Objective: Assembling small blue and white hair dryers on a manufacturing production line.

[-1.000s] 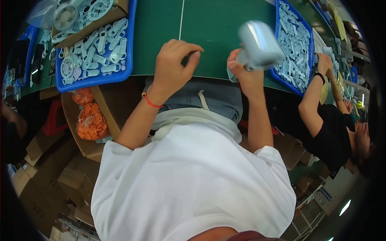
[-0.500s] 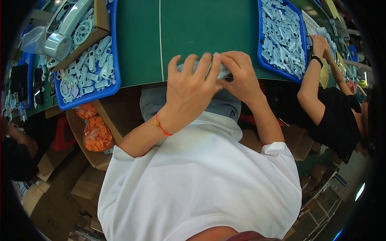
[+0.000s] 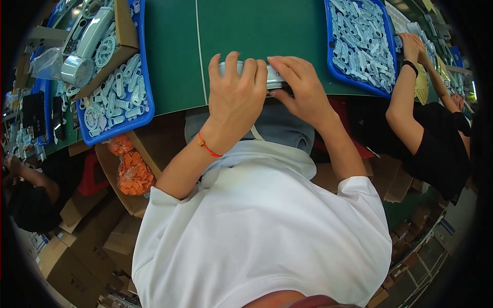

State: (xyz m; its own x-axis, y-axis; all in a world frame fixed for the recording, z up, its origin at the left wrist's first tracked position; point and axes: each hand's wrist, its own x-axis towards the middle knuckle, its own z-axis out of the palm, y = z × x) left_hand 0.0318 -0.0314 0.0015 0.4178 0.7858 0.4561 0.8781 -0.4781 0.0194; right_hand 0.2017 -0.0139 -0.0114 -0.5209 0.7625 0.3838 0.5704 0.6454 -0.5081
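A pale grey, long plastic housing (image 3: 275, 76) with a dark underside is held at the near edge of the green table. My left hand (image 3: 234, 95) is closed over its left part, with the back of the hand upward and the fingers bent across the top. At the other end my right hand (image 3: 304, 90) grips it, fingers on top and thumb below. Much of the housing lies hidden behind the left fingers, so its full shape cannot be made out.
To the left, a blue tray (image 3: 148, 105) carries pale plastic parts and a cardboard box (image 3: 127, 28) with larger housings. Another blue tray (image 3: 354, 82) of small parts stands right. Bags of orange pieces (image 3: 134, 174) sit below in a carton. A co-worker's arm (image 3: 405, 113) is at right.
My hands have drawn slightly apart, so more of the housing's right end shows between them. The whole view has shifted a little.
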